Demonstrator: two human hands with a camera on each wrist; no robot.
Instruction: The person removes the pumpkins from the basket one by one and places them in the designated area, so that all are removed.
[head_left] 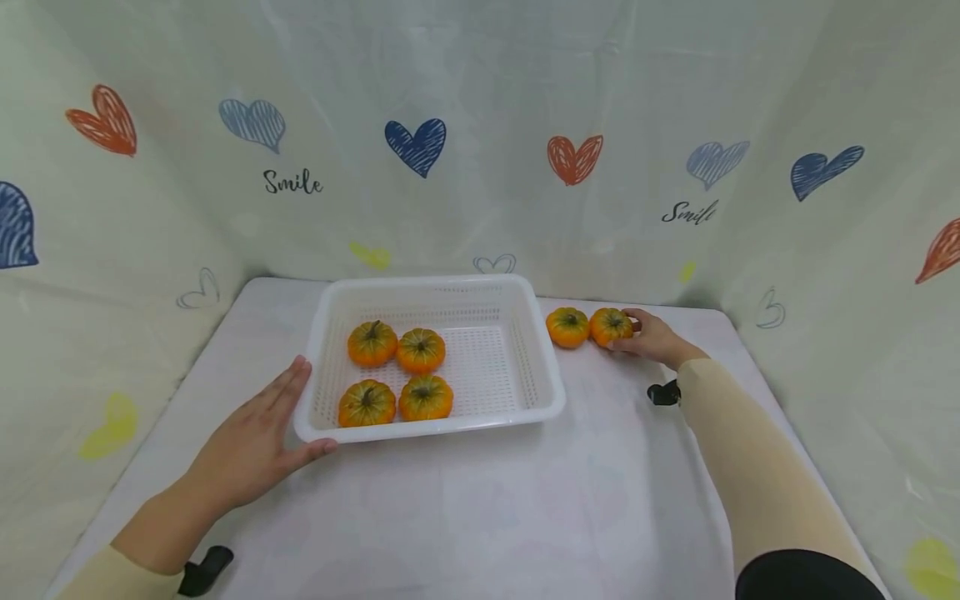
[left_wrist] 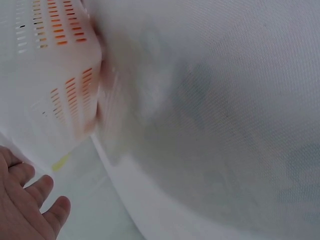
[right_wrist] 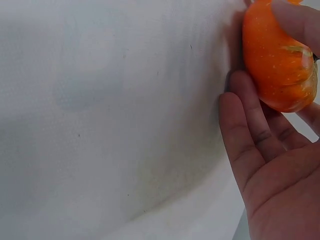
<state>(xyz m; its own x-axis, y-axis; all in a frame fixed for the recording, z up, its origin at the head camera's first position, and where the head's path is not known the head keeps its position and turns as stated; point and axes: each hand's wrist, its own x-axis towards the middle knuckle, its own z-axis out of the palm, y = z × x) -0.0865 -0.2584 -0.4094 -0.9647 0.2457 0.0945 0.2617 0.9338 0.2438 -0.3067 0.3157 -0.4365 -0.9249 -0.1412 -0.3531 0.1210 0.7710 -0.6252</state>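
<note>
A white plastic basket [head_left: 480,423] with slotted walls holds several small orange pumpkins [head_left: 367,403], grouped in its left half. At its left end my left hand [head_left: 251,442] rests against the rim, fingers straight along the side and thumb spread over the front corner. Two more small pumpkins sit side by side on the table just right of the basket. The nearer one to the basket is a pumpkin [head_left: 567,327] that no hand touches. My right hand [head_left: 654,340] grips the other pumpkin [right_wrist: 277,60], thumb on one side and fingers round the other.
A white cloth covers the table [head_left: 480,517]. Behind and at both sides hangs a pale curtain [head_left: 495,217] printed with hearts and the word Smile. Black straps [head_left: 206,571] show at the wrists.
</note>
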